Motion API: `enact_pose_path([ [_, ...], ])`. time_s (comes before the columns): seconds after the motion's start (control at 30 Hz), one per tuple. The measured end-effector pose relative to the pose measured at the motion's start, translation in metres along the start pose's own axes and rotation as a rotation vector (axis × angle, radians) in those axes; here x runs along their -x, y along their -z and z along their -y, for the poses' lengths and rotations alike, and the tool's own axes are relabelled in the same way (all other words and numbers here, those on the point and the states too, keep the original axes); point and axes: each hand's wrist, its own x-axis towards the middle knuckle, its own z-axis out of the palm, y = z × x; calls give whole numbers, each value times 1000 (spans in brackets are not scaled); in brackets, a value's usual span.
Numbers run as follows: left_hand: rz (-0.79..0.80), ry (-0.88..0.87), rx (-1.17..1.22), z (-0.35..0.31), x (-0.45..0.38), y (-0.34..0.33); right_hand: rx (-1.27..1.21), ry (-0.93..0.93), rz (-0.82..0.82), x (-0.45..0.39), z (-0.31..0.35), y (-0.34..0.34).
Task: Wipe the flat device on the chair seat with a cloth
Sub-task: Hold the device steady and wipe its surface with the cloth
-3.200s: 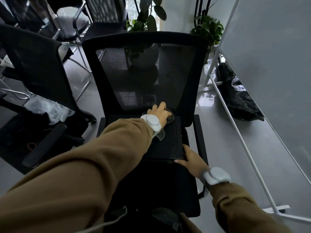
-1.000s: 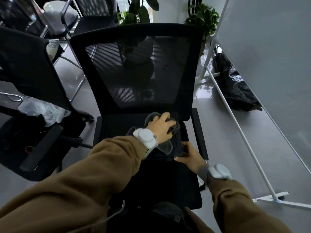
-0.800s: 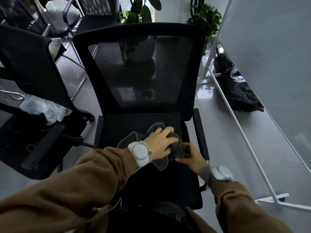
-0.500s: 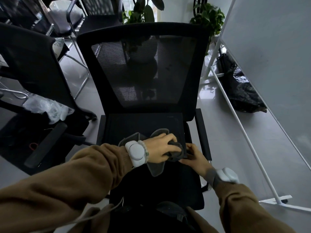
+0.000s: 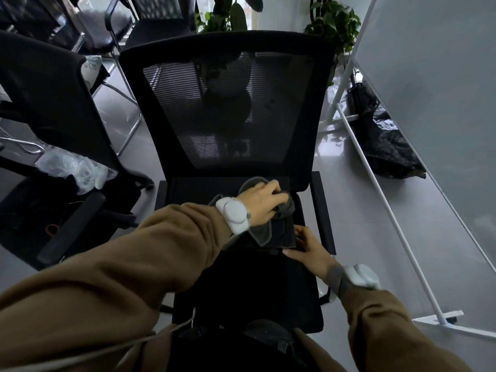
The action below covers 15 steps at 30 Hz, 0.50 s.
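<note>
A flat black device [image 5: 193, 191] lies on the seat of a black mesh-back chair [image 5: 268, 296]. My left hand [image 5: 261, 205] presses a crumpled grey cloth [image 5: 285, 210] onto the device's right half, fingers curled over the cloth. A loose corner of the cloth hangs toward the near edge. My right hand [image 5: 308, 251] rests at the device's near right corner, thumb on top and fingers along the edge, holding it still. My left arm hides part of the device.
The chair's mesh back [image 5: 228, 108] rises just behind the device, armrests on both sides. Another black chair [image 5: 48, 103] with a plastic bag [image 5: 75, 167] stands to the left. A white-framed panel [image 5: 389, 210] and a black bag [image 5: 386, 146] are on the right. Potted plants stand behind.
My left hand slid the cloth from the device's far edge toward the near right corner, then back up a little. My right hand stayed at the near right corner.
</note>
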Motion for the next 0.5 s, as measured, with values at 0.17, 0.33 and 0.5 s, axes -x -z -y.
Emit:
enact_pose_path([
  [0.17,-21,121,-84,2,-30,21,58,-9,19,-1,3,1],
  [0.33,28,271,-104,2,-56,36,89,-28,41,0,5,3],
  [0.5,-34,353,-76,-6,-66,28,29,-54,97,2,5,3],
])
